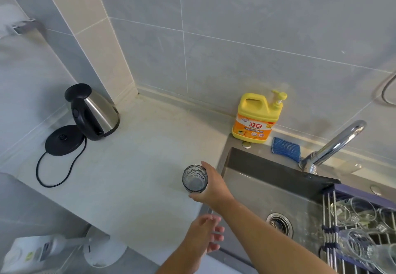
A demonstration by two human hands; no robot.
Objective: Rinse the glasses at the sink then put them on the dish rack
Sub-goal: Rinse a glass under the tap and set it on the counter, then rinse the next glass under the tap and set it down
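Right hand (211, 186) grips the glass (195, 179); left hand (205, 231) hovers near it, open and empty.

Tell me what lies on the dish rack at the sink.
Several clear glasses lie on the dish rack, some tipped on their sides. The rack runs past the frame edge, so the full count is hidden.

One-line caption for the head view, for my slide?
Right hand holds a textured glass by the sink; left hand hovers open.
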